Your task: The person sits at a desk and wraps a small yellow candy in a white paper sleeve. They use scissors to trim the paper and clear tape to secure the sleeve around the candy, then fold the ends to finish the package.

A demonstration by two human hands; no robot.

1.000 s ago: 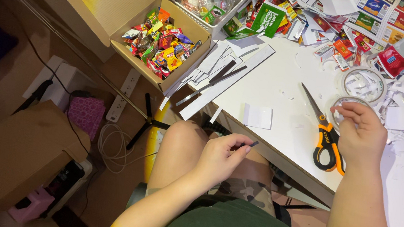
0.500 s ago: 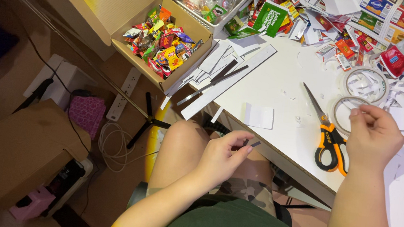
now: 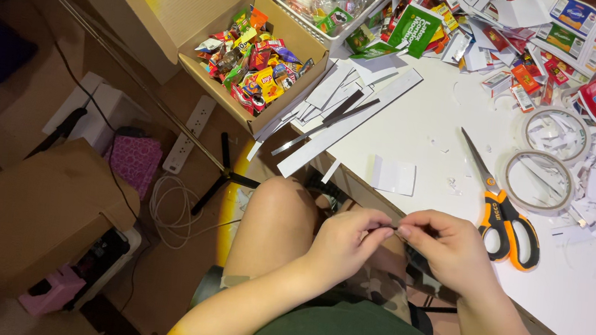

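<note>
Fingertips of left hand (image 3: 348, 239) and right hand (image 3: 447, 249) pinch one small dark strip (image 3: 388, 229) just off the white table (image 3: 576, 303) edge.

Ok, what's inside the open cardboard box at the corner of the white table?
The cardboard box is filled with small colourful snack packets in red, yellow, green and orange, heaped loosely. They cover the bottom, so whatever lies under the top layer cannot be seen.

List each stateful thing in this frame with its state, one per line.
Left hand: pinching a small dark strip.
Right hand: pinching the same strip.
Scissors: closed, flat on the table.
Cardboard box: open, full of sweets.
Tape rolls: lying flat.
</note>
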